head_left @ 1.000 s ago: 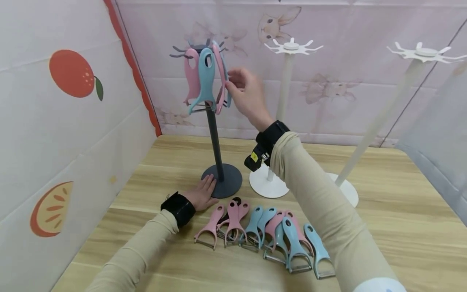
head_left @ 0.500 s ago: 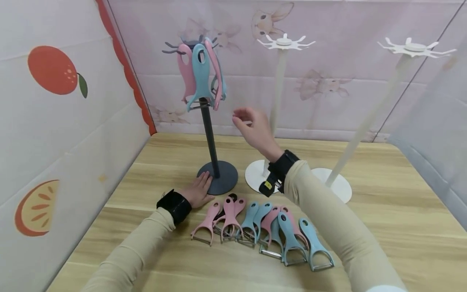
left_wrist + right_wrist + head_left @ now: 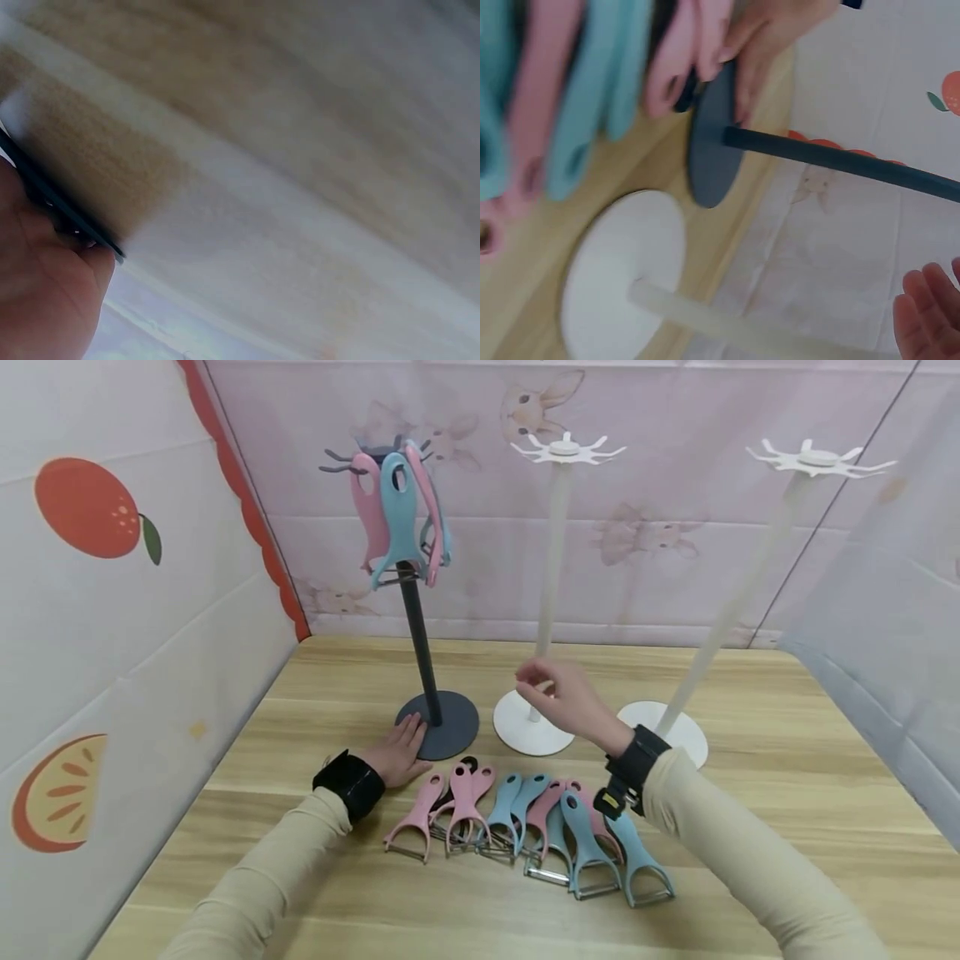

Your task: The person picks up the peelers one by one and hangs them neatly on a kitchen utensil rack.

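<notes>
Head view: a wooden worktop (image 3: 787, 793) is shown, walled by printed panels. The left hand (image 3: 401, 752) is laid flat, fingers straight, on the rim of the round base of the dark grey stand (image 3: 420, 647); in the right wrist view its fingertips (image 3: 739, 82) are seen pressed on that base. Four peelers (image 3: 397, 518), pink and blue, are hung from the hooks at the stand's top, at 12 o'clock from the left hand. The right hand (image 3: 566, 693) is held in the air with loosely curled fingers and nothing gripped, in front of the foot of the nearer white stand (image 3: 551, 593). A second white stand (image 3: 738, 593) is placed at 3 o'clock from the first, well apart from the grey one; no peelers are carried on either white stand. A row of pink and blue peelers (image 3: 525, 827) is laid on the worktop at 6 o'clock from the stands, partly overlapped, handles pointed towards the stands, just beside the left hand and below the right wrist. The left wrist view is blurred; only the worktop grain and the dark base edge are made out.
</notes>
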The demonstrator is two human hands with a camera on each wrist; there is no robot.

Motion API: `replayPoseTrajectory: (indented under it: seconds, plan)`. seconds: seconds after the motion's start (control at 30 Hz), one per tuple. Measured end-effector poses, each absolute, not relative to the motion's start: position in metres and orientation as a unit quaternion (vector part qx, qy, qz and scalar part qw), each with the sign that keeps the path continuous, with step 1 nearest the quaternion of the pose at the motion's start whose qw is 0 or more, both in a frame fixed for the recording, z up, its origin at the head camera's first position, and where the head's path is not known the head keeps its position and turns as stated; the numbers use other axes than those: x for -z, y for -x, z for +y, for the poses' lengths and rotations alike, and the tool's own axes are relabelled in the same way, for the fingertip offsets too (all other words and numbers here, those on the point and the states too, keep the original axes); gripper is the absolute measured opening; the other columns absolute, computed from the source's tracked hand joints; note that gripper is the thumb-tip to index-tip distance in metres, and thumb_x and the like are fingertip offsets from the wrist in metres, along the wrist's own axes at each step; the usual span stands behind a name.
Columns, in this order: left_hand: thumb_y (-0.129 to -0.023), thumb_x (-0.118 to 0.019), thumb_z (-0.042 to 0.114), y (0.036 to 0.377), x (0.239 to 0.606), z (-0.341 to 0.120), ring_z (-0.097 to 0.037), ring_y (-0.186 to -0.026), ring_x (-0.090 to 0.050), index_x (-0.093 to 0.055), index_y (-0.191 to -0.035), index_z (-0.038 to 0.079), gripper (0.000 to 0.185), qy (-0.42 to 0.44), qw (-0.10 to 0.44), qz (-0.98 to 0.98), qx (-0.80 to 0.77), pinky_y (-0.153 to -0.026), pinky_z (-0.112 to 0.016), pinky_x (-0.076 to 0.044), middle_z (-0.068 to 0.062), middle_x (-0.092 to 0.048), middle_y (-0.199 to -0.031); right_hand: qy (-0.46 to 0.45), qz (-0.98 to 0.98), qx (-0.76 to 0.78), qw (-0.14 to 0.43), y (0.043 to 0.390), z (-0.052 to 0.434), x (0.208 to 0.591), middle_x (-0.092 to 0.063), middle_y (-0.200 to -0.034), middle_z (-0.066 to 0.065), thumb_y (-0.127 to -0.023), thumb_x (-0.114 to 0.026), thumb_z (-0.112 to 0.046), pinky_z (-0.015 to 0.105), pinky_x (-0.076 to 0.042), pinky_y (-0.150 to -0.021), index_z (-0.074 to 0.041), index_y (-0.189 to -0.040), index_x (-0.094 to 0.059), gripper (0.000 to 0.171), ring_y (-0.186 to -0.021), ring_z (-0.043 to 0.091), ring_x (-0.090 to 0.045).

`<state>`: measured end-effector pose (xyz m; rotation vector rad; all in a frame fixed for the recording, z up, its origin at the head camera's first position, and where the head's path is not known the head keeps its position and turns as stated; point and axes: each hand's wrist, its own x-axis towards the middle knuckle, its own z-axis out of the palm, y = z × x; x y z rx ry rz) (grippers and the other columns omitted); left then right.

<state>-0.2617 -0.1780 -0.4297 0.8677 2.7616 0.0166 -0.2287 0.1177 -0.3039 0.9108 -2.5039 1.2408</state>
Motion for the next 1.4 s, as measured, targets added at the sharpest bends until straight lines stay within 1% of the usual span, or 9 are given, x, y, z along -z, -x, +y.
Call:
replayPoseTrajectory:
  seconds: [0.2,0.37,0.53,0.7,0.8,0.93,1.07,1.27,1.4]
  plan:
    - [-0.097,-0.04,0.031,0.257,0.423,-0.178,-0.045,-0.133,-0.005,-0.018,-0.137,-0.016,0.065,-0.299,0.129,0.945,-0.03,-0.107,-0.048,-0.013,-0.036,-0.008,-0.143,-0.321,-0.884,-0.336,0.055,0.21,0.146,0.334,-0.065,-0.092,0.012,-0.088,-0.058,-0.009,0.028,-0.05,-0.064,0.0,-0.1,-0.064,0.016,-0.081,0.019,-0.061]
    - [-0.097,-0.039,0.034,0.257,0.427,-0.18,-0.044,-0.133,-0.005,-0.017,-0.138,-0.015,0.067,-0.296,0.128,0.946,-0.023,-0.107,-0.047,-0.013,-0.035,-0.007,-0.143,-0.315,-0.907,-0.281,0.009,0.191,0.171,0.357,-0.065,-0.093,0.012,-0.087,-0.06,-0.011,0.03,-0.05,-0.066,0.0,-0.1,-0.063,0.018,-0.08,0.021,-0.062]
    - [-0.097,-0.039,0.035,0.259,0.43,-0.18,-0.042,-0.134,-0.004,-0.016,-0.139,-0.013,0.068,-0.29,0.132,0.948,-0.01,-0.107,-0.046,-0.014,-0.033,-0.006,-0.144,-0.309,-0.92,-0.241,-0.015,0.175,0.189,0.371,-0.065,-0.09,0.011,-0.085,-0.062,-0.012,0.031,-0.049,-0.064,0.002,-0.098,-0.064,0.019,-0.078,0.023,-0.061]
    - [-0.097,-0.041,0.032,0.257,0.426,-0.178,-0.043,-0.133,-0.005,-0.018,-0.138,-0.015,0.066,-0.291,0.133,0.947,-0.028,-0.107,-0.047,-0.014,-0.034,-0.007,-0.144,-0.278,-0.943,-0.18,-0.025,0.161,0.198,0.382,-0.062,-0.078,0.002,-0.081,-0.066,-0.014,0.025,-0.045,-0.056,-0.003,-0.091,-0.064,0.015,-0.067,0.012,-0.056]
    - [-0.097,-0.039,0.034,0.257,0.425,-0.178,-0.043,-0.134,-0.004,-0.016,-0.138,-0.014,0.067,-0.291,0.134,0.947,-0.018,-0.107,-0.046,-0.013,-0.034,-0.006,-0.144,-0.257,-0.956,-0.139,-0.033,0.153,0.203,0.388,-0.055,-0.066,-0.004,-0.076,-0.071,-0.016,0.023,-0.038,-0.049,-0.006,-0.083,-0.062,0.015,-0.056,0.007,-0.046]
    - [-0.097,-0.039,0.034,0.259,0.427,-0.179,-0.042,-0.134,-0.004,-0.016,-0.139,-0.014,0.068,-0.292,0.132,0.947,-0.011,-0.108,-0.046,-0.013,-0.033,-0.006,-0.144,-0.238,-0.963,-0.12,-0.039,0.143,0.208,0.392,-0.049,-0.062,-0.005,-0.071,-0.075,-0.018,0.022,-0.034,-0.046,-0.008,-0.079,-0.058,0.021,-0.052,0.006,-0.039]
    - [-0.097,-0.039,0.035,0.263,0.432,-0.18,-0.042,-0.134,-0.003,-0.015,-0.139,-0.013,0.069,-0.289,0.128,0.948,-0.017,-0.107,-0.046,-0.013,-0.033,-0.005,-0.145,-0.232,-0.964,-0.12,-0.047,0.137,0.211,0.392,-0.045,-0.061,-0.005,-0.069,-0.076,-0.019,0.022,-0.032,-0.045,-0.009,-0.076,-0.054,0.025,-0.051,0.007,-0.037]
    - [-0.096,-0.039,0.037,0.266,0.437,-0.181,-0.042,-0.134,-0.005,-0.017,-0.139,-0.013,0.069,-0.297,0.11,0.948,-0.019,-0.107,-0.046,-0.015,-0.032,-0.007,-0.145,-0.214,-0.965,-0.122,-0.095,0.13,0.216,0.388,-0.039,-0.058,-0.006,-0.065,-0.08,-0.026,0.022,-0.027,-0.045,-0.01,-0.073,-0.052,0.033,-0.051,0.009,-0.034]
    - [-0.096,-0.039,0.038,0.266,0.437,-0.179,-0.041,-0.134,-0.004,-0.017,-0.139,-0.012,0.069,-0.294,0.114,0.949,-0.018,-0.107,-0.046,-0.015,-0.031,-0.007,-0.145,-0.178,-0.965,-0.142,-0.134,0.13,0.22,0.391,-0.044,-0.062,-0.004,-0.065,-0.076,-0.015,0.024,-0.031,-0.047,-0.007,-0.08,-0.056,0.027,-0.054,0.012,-0.039]
